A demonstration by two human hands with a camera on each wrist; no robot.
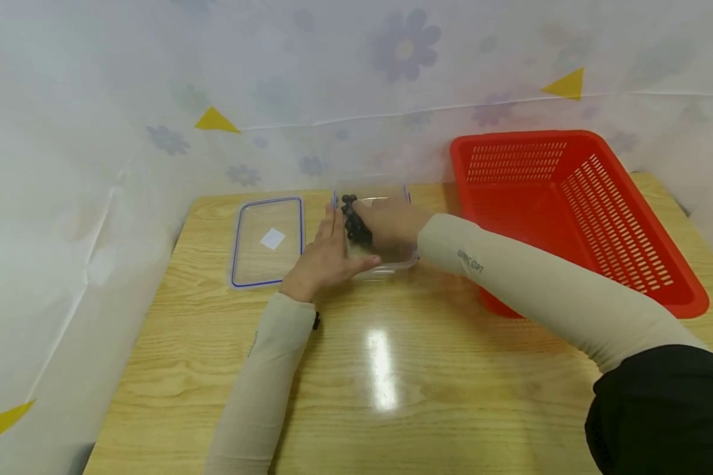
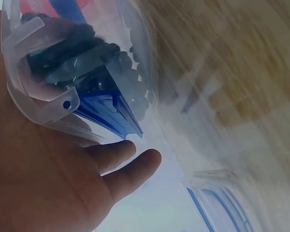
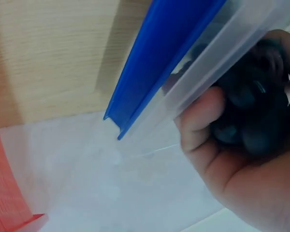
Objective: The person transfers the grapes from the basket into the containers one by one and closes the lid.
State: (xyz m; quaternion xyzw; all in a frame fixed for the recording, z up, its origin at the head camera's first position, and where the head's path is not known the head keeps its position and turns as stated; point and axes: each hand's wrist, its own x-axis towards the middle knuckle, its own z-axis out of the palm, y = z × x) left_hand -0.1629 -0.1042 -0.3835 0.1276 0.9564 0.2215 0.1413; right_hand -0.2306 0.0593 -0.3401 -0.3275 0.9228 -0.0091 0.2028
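Observation:
A bunch of dark grapes (image 1: 358, 226) is inside a clear plastic container (image 1: 399, 266) at the back of the table. My right hand (image 1: 392, 221) reaches over the container's right side, and its curled fingers grip grapes (image 3: 251, 111) in the right wrist view. Along the outside of the left wall lies my left hand (image 1: 327, 260), fingers extended and thumb at the front edge. In the left wrist view, two straight fingers (image 2: 130, 176) show below a blue clip (image 2: 104, 108), with more grapes behind the clear wall.
A clear lid (image 1: 246, 247) with a blue seal and white label lies left of the container. The large red basket (image 1: 576, 227) stands to the right. Beside the left forearm, a small dark thing (image 1: 316, 321) is partly hidden. A patterned sheet (image 1: 356, 79) hangs behind the table.

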